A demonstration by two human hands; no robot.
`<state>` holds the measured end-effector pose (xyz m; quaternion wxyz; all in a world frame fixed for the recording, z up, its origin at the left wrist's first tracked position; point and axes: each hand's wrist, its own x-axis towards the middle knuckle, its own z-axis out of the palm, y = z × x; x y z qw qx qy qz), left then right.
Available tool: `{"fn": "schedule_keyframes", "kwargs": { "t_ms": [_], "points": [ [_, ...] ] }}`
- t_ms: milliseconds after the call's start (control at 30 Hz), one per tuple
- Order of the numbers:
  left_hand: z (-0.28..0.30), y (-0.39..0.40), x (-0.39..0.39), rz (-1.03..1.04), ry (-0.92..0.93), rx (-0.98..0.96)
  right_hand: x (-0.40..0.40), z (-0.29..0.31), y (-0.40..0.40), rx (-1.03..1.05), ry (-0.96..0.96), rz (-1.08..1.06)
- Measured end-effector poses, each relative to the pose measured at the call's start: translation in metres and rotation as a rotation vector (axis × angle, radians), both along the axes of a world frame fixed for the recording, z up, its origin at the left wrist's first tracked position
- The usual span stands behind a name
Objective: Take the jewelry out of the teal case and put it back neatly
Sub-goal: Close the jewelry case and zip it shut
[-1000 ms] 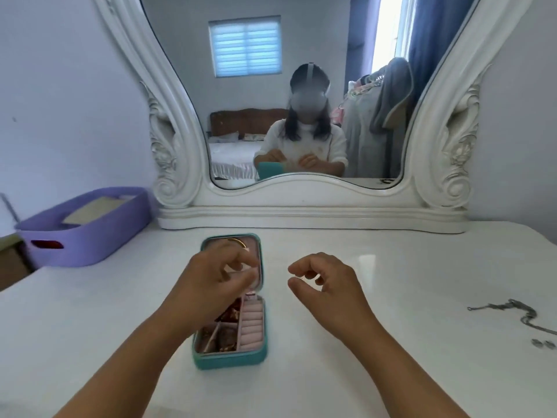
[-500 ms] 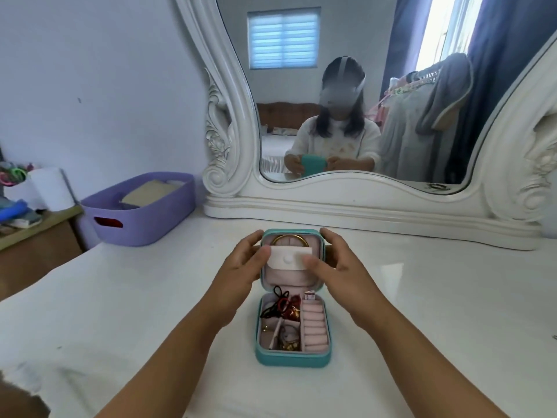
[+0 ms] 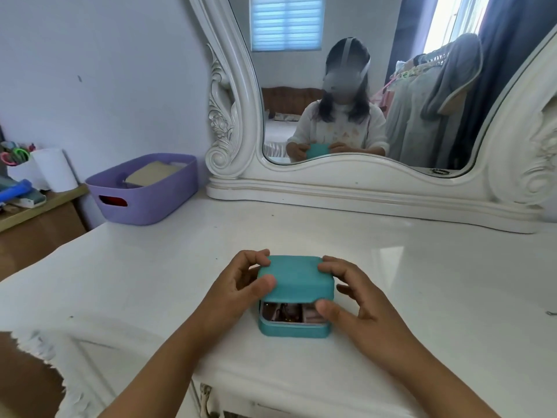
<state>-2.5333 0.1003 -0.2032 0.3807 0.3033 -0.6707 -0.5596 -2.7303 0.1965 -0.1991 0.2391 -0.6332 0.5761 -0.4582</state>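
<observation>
Both hands are holding the teal case (image 3: 297, 294) on the desk (image 3: 422, 282), left grip (image 3: 241, 285) and right grip (image 3: 352, 300) pinching its lid (image 3: 297, 277) from either side, likely steadying it, jewelry (image 3: 283, 312) showing just below.

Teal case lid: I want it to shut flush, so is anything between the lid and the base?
Nothing visible blocks the gap. The lid hangs just above the base; the left hand and right hand grip its sides. Jewelry lies inside.
</observation>
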Motion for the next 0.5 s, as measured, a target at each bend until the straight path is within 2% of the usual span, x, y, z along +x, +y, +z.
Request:
{"fn": "schedule_keyframes", "kwargs": {
  "t_ms": [133, 233, 267, 333, 400, 500],
  "points": [
    [-0.003, -0.001, 0.002, -0.137, -0.045, 0.079, -0.002, -0.014, 0.004, -0.037, 0.142, 0.019],
    [0.0, 0.001, 0.001, -0.181, -0.292, -0.069, -0.003, -0.013, 0.004, -0.037, 0.148, 0.039],
    [0.0, 0.002, -0.001, -0.162, -0.381, -0.159, -0.003, -0.01, 0.004, -0.025, 0.103, 0.045],
    [0.0, 0.003, -0.003, -0.122, -0.438, -0.274, -0.006, -0.001, 0.004, 0.008, -0.084, 0.03],
    [0.001, 0.004, -0.004, -0.138, -0.409, -0.295, -0.013, 0.006, 0.0, 0.076, -0.247, -0.036],
    [0.004, 0.009, -0.007, -0.207, -0.32, -0.249, -0.023, 0.008, -0.01, 0.233, -0.339, -0.049]
  ]
}}
